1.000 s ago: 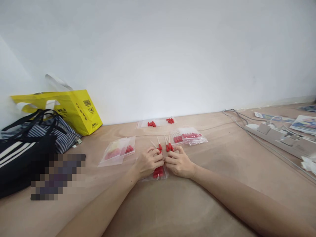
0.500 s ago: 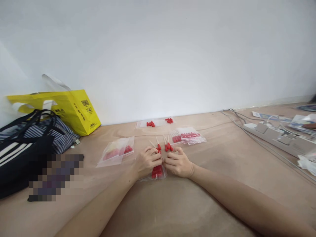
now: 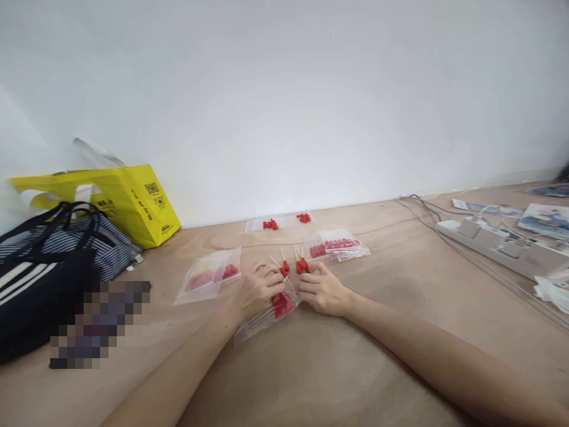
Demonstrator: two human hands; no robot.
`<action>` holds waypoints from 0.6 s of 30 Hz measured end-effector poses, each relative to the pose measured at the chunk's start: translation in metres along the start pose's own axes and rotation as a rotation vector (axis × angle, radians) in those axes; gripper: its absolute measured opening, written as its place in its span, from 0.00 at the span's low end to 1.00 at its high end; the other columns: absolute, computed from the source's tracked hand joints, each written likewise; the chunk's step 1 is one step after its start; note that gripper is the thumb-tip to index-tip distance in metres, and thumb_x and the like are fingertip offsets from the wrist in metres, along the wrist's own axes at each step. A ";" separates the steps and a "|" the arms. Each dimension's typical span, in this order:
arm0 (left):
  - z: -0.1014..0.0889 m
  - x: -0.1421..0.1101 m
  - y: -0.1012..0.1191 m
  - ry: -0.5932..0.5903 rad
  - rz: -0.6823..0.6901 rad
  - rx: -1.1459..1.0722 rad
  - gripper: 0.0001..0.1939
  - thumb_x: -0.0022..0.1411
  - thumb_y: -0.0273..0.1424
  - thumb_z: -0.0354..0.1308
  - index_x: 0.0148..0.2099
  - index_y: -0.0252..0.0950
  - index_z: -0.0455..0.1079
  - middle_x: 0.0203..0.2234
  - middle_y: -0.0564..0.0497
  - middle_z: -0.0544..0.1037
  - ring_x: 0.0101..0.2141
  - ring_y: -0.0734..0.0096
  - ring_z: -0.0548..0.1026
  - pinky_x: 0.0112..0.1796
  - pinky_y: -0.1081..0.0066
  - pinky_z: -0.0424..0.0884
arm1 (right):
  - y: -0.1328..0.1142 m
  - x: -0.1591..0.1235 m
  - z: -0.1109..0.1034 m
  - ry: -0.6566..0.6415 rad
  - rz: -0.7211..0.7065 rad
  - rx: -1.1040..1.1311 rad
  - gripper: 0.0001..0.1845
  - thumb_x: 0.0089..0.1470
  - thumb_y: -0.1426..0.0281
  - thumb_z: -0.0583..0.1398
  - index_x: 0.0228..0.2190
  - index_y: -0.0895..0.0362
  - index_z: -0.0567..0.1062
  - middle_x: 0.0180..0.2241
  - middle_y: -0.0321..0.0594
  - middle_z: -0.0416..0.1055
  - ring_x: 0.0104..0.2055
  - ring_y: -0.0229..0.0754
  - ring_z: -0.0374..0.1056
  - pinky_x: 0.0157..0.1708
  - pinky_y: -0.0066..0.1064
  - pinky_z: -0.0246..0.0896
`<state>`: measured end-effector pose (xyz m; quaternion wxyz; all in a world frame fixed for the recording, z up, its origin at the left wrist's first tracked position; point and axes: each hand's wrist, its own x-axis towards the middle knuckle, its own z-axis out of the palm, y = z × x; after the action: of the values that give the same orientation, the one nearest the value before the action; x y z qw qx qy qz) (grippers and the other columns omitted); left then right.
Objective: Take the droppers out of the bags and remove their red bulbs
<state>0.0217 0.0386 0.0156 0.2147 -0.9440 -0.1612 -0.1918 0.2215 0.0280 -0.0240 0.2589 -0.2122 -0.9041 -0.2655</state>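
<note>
Between my hands is a clear zip bag (image 3: 255, 327) with red-ended pale sticks inside; its red ends (image 3: 281, 305) lie toward the right. My left hand (image 3: 261, 289) is closed on the bag's upper left side, fingers curled. At the right corner my right hand (image 3: 325, 293) pinches the bag's edge, its fingertips partly hidden. Just beyond the hands lie two small groups of loose red-ended sticks, one left group (image 3: 285, 268) near my left fingers and one right group (image 3: 303, 265) beside my right fingers. Their pale points face the wall.
Filled clear bags lie at left (image 3: 207, 276) and right (image 3: 338, 246). Another bag (image 3: 288, 222) with red-ended sticks is by the wall. A yellow bag (image 3: 151, 207) and a dark striped bag (image 3: 113, 246) stand left. A power strip (image 3: 493, 240) with cables is right.
The zip bag has swung out toward the lower left, so more of it shows. My left hand has shifted slightly left, away from the right hand.
</note>
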 end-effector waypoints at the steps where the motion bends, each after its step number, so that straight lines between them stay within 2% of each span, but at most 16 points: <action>1: 0.000 0.000 0.000 -0.017 -0.030 -0.033 0.12 0.61 0.23 0.43 0.32 0.37 0.67 0.31 0.52 0.75 0.39 0.69 0.68 0.38 0.65 0.61 | 0.001 0.000 -0.002 0.021 -0.007 -0.006 0.16 0.57 0.77 0.46 0.21 0.57 0.65 0.21 0.31 0.61 0.31 0.33 0.55 0.39 0.35 0.45; 4: -0.003 -0.003 0.006 -0.052 -0.190 -0.164 0.12 0.62 0.27 0.43 0.41 0.38 0.67 0.36 0.50 0.74 0.42 0.69 0.68 0.41 0.66 0.63 | 0.001 -0.002 -0.008 0.048 0.051 0.040 0.12 0.53 0.76 0.51 0.21 0.57 0.68 0.21 0.33 0.63 0.32 0.36 0.55 0.35 0.34 0.43; 6: -0.008 -0.010 0.015 -0.090 -0.336 -0.258 0.15 0.62 0.30 0.44 0.50 0.38 0.61 0.43 0.48 0.71 0.45 0.68 0.67 0.44 0.65 0.64 | 0.000 -0.004 -0.011 0.025 0.128 0.153 0.07 0.48 0.75 0.54 0.24 0.56 0.71 0.25 0.34 0.66 0.34 0.37 0.56 0.35 0.34 0.44; 8: -0.013 -0.023 0.025 -0.161 -0.432 -0.337 0.23 0.60 0.35 0.47 0.57 0.36 0.52 0.50 0.44 0.66 0.49 0.66 0.64 0.46 0.64 0.63 | 0.000 -0.007 -0.014 -0.011 0.214 0.310 0.11 0.43 0.76 0.55 0.30 0.53 0.73 0.31 0.34 0.68 0.35 0.38 0.57 0.36 0.34 0.46; 10: -0.017 -0.036 0.034 -0.203 -0.472 -0.384 0.30 0.59 0.37 0.49 0.60 0.36 0.45 0.53 0.42 0.62 0.51 0.62 0.62 0.47 0.61 0.63 | -0.001 -0.008 -0.014 -0.046 0.276 0.461 0.15 0.42 0.78 0.55 0.33 0.52 0.73 0.33 0.33 0.69 0.36 0.37 0.58 0.36 0.33 0.48; 13: -0.017 -0.046 0.041 -0.220 -0.496 -0.452 0.34 0.58 0.37 0.50 0.62 0.37 0.38 0.54 0.40 0.60 0.52 0.61 0.61 0.47 0.61 0.63 | -0.003 -0.007 -0.009 -0.067 0.314 0.628 0.13 0.44 0.78 0.55 0.31 0.53 0.74 0.33 0.34 0.71 0.35 0.38 0.60 0.37 0.33 0.51; 18: -0.016 -0.038 0.039 -0.219 -0.522 -0.508 0.34 0.58 0.34 0.50 0.62 0.39 0.37 0.54 0.41 0.61 0.52 0.62 0.62 0.47 0.60 0.63 | -0.004 -0.003 -0.001 -0.046 0.400 0.794 0.07 0.48 0.74 0.57 0.29 0.55 0.74 0.30 0.35 0.72 0.33 0.36 0.63 0.39 0.32 0.54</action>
<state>-0.0007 -0.0107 -0.0009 -0.1007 -0.9091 -0.3657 -0.1720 0.2218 0.0234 -0.0261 0.3466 -0.2730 -0.8826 0.1621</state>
